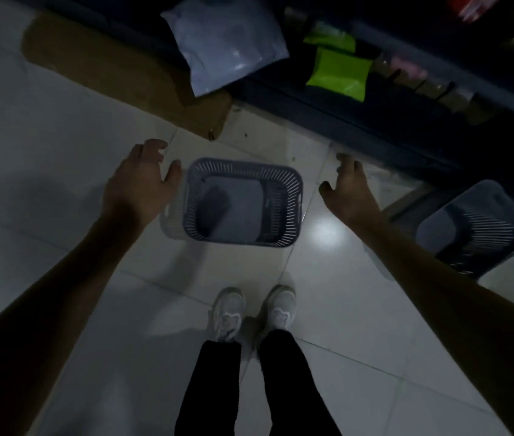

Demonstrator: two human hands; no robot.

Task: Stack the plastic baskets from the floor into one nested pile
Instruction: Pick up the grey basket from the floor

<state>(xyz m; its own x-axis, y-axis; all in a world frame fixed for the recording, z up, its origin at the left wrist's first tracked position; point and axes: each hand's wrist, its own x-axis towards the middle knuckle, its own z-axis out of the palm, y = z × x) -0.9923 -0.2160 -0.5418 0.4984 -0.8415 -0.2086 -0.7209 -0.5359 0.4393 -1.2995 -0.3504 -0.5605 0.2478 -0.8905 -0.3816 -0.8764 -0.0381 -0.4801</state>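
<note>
A grey slotted plastic basket [284,212] stands upright on the tiled floor straight ahead of my feet, its inside bare. My left hand [141,180] hovers just left of its rim, fingers spread, holding nothing. My right hand [348,190] hangs to the right of the basket, a gap away from it, also spread and holding nothing. A second grey basket [469,228] sits at the right edge of the floor, tilted, partly under a dark shelf.
A dark shelving unit [406,121] runs along the back right, with a white plastic bag [227,48] and a lime-green packet [339,72] on it. Brown cardboard [108,67] lies flat at the back left. My white shoes [254,313] stand behind the basket.
</note>
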